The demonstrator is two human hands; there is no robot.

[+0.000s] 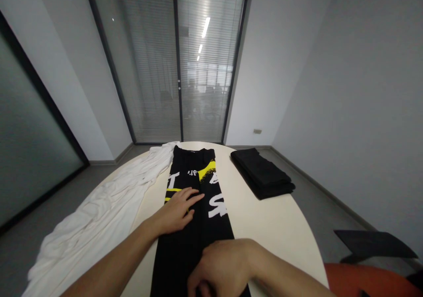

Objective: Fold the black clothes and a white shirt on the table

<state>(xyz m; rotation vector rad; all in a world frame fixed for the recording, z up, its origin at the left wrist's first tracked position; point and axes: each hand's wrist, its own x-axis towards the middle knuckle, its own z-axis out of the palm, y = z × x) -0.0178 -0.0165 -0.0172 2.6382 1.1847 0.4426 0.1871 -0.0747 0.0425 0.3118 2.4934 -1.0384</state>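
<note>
A pair of black pants (pixel 198 226) with white lettering and yellow print lies lengthwise on the table, its waistband at the far end. My left hand (pixel 178 211) rests flat on the pants, fingers spread over the front just below the waist area. Nearer to me, my right hand (pixel 223 266) is bent down over the lower part of the pants with its fingers curled. Its fingertips are partly hidden and close to the bottom edge of the picture, so what they grip cannot be made out.
A rumpled white cloth (pixel 102 209) covers the left side of the round cream table (pixel 274 226) and hangs over its edge. A folded black garment (pixel 261 171) lies at the right. An orange chair seat (pixel 366 281) is beside the table at lower right; glass doors stand behind.
</note>
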